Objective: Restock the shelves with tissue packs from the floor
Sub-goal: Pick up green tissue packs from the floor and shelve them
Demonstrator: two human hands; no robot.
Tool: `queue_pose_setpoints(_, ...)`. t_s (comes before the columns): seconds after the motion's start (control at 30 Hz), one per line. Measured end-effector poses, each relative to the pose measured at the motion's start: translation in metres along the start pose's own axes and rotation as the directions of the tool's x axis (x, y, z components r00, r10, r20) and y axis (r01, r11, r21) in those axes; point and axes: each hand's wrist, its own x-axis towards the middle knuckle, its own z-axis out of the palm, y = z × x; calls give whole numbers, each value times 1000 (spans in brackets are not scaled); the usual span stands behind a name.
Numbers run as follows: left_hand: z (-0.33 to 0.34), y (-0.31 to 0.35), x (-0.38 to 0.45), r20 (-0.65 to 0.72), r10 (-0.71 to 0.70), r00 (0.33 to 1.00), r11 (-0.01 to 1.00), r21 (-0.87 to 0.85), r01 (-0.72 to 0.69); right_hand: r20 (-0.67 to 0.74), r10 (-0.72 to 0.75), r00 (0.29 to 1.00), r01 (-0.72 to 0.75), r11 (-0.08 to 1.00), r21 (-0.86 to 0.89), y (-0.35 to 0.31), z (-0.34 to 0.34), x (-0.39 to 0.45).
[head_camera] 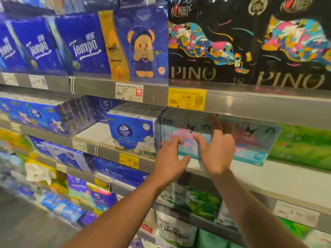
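A pale blue and pink tissue pack [180,130] with a black cartoon figure sits on the middle shelf [279,178], and a second pack of the same kind [254,142] stands to its right. My left hand [168,159] has spread fingers against the front lower edge of the first pack. My right hand [217,151] is open with straight fingers on the pack's front, near the seam between the two packs. Neither hand curls round anything.
A blue Vinda pack [132,134] stands left of the pale packs, a green pack [302,145] to the right. Black PINO packs [211,43] and blue Tempo packs [84,43] fill the shelf above. Lower shelves hold more packs. Grey floor [26,228] lies at the lower left.
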Motion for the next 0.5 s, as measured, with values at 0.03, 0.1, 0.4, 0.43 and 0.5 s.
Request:
queue_pose_setpoints(0.03, 0, 0, 0, 6, -5, 1000, 1000, -2, 6, 22, 11, 1000, -11, 1000, -2, -2, -2, -1)
queue_pose_setpoints(0.1, -1, 1, -2, 21, -11, 1000, 1000, -11, 11, 66, 6, 998, -7, 1000, 16, -3, -9, -1)
queue_pose_setpoints(0.4, -20, 29, -47, 82, 124, 989, 966, -238, -101, 151, 6, 988, -22, 994, 103, 15, -82, -74)
queue_pose_setpoints(0.43, -20, 35, -61, 107, 162, 981, 956, -264, -129, 123, 40, 992, -52, 994, 92, 19, -95, -93)
queue_pose_setpoints(0.5, -19, 42, -92, 181, 236, 955, 927, -335, -166, 81, 119, 990, -123, 992, 39, 24, -123, -138)
